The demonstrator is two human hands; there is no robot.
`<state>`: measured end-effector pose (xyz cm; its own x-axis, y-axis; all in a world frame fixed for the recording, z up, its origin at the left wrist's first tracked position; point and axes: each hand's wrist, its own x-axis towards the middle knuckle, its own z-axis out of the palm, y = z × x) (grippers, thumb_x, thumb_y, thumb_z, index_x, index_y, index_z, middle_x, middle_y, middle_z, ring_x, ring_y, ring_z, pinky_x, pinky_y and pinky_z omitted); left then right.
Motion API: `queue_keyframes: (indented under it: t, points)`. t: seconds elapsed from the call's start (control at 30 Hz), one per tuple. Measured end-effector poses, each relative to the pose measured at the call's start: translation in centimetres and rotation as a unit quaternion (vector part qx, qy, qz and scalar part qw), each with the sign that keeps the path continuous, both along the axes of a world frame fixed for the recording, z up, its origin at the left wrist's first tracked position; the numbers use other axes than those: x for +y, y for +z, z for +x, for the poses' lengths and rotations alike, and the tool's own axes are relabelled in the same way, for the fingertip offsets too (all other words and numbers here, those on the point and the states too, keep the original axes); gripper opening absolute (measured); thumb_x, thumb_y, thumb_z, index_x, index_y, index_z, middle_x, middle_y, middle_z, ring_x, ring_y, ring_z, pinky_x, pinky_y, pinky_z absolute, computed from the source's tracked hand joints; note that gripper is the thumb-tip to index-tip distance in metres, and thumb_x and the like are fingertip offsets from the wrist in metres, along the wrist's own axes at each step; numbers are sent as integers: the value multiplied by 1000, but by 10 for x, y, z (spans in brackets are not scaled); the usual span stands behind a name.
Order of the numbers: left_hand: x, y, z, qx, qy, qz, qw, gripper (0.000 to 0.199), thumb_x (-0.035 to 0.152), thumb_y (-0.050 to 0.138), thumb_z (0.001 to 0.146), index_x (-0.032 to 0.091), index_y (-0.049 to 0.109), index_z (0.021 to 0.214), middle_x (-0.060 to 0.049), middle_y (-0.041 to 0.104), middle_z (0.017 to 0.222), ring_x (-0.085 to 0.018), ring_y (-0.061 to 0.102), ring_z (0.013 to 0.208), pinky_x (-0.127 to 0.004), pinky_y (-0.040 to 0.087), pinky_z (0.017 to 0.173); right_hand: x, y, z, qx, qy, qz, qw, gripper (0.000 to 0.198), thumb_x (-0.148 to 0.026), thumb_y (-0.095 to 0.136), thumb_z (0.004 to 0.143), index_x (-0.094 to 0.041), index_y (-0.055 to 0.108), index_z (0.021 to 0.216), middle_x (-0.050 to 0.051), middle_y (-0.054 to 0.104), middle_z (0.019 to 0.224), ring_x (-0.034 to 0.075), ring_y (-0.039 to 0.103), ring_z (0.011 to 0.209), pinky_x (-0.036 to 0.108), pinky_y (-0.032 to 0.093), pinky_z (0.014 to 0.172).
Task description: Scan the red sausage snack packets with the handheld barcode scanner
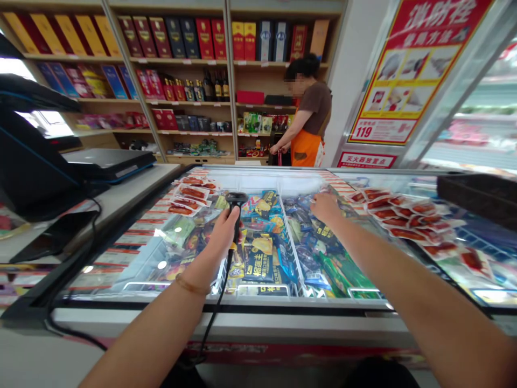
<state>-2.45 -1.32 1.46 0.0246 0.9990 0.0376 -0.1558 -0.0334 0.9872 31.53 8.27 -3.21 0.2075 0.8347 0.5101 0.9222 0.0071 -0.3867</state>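
Observation:
My left hand [226, 226] is wrapped around the handle of a black handheld barcode scanner [237, 198], its cable running down toward me. The scanner is above the glass top of a chest freezer [250, 319]. Over the freezer's right section, my right hand [324, 207] is stretched forward with its fingers curled. Whatever it may hold is hidden. Vacuum-packed reddish meat packs [412, 215] lie on the glass to its right, and a smaller group of similar packs [191, 194] lies at the left. Under the glass are dark frozen-food bags [258, 258].
A black scale [109, 161] stands on the counter at left, beside a dark screen unit [36, 156]. A dark brown tray [476, 196] rests at far right. Behind the freezer, a person in an orange apron [305, 143] stands near shelves of boxes [173, 37].

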Motion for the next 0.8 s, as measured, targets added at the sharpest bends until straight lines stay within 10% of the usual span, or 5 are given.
queue_keyframes:
  t: [0.13,0.27,0.5,0.8]
  points:
    - [3,-3,0,11,-1,-5,1000,43,61,61,76,21,45,81,6,53,58,-9,47,34,-22,35,33,6,12,-70,-77,46,-48,995,19,-13,60,72,-18,68,90,17,67,94,32,60,98,46,44,87]
    - [4,-5,-2,16,5,-8,1000,42,61,60,76,22,45,82,6,53,58,-9,47,34,-21,34,34,11,14,-120,68,121,37,990,17,-19,54,78,-22,68,86,9,70,91,26,64,88,41,49,85]
    - [4,-5,0,18,-13,4,1000,44,62,61,75,22,45,84,6,53,58,-8,47,33,-21,34,33,25,-3,-112,402,185,104,891,27,-49,59,73,-23,58,82,4,67,81,24,66,77,43,59,69]
    - [7,-8,-2,19,-13,-12,1000,47,64,62,72,22,47,83,6,54,58,-10,48,33,-22,34,32,23,-1,-119,452,214,63,864,32,-51,62,69,-24,57,85,5,68,83,23,66,71,40,58,57]
